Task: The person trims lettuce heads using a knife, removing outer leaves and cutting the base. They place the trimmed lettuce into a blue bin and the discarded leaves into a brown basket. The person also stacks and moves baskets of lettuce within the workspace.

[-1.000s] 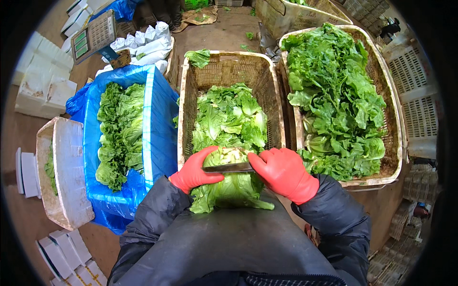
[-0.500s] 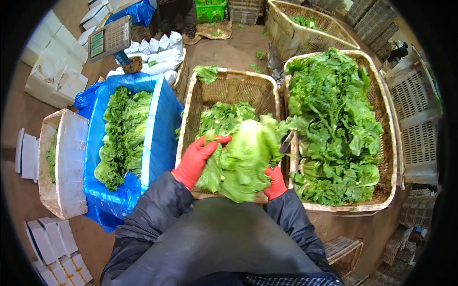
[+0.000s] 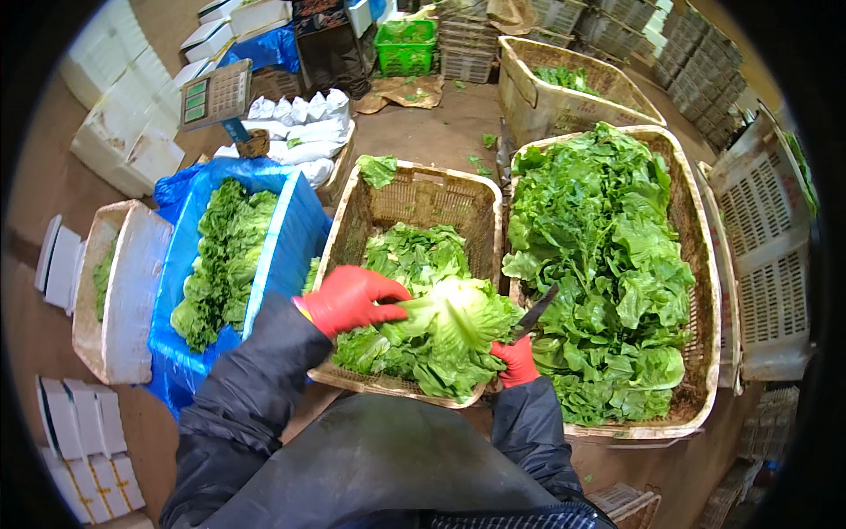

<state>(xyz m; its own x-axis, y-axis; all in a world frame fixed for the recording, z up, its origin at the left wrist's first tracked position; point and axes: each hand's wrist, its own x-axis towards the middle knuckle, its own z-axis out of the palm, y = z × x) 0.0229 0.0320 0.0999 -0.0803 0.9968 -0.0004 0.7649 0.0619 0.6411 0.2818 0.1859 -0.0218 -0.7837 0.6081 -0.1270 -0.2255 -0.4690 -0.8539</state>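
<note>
A head of green lettuce [image 3: 463,331] is held up over the near end of the middle crate [image 3: 423,191], its pale base facing away from me. Red-gloved, my left hand [image 3: 352,300] closes its fingers on one of the outer leaves at the left side. My right hand [image 3: 517,361], also in a red glove, is closed round a knife [image 3: 536,315] and rests against the head's right side. The dark blade points up and to the right; its handle is hidden in the glove. Loose lettuce leaves [image 3: 414,251] lie in the crate below.
At the right stands a large crate [image 3: 710,370] heaped with leafy lettuce. On the left, a blue-lined box [image 3: 280,229] holds lettuce heads beside a white foam box [image 3: 141,291]. A scale [image 3: 216,94] and white wrapped bundles [image 3: 308,128] stand behind; another crate [image 3: 564,110] is farther back.
The lettuce head has tipped so its pale base and ribs show more, and my left hand has shifted onto a leaf nearer its base. The knife blade now shows more clearly. My view has tilted upward slightly.
</note>
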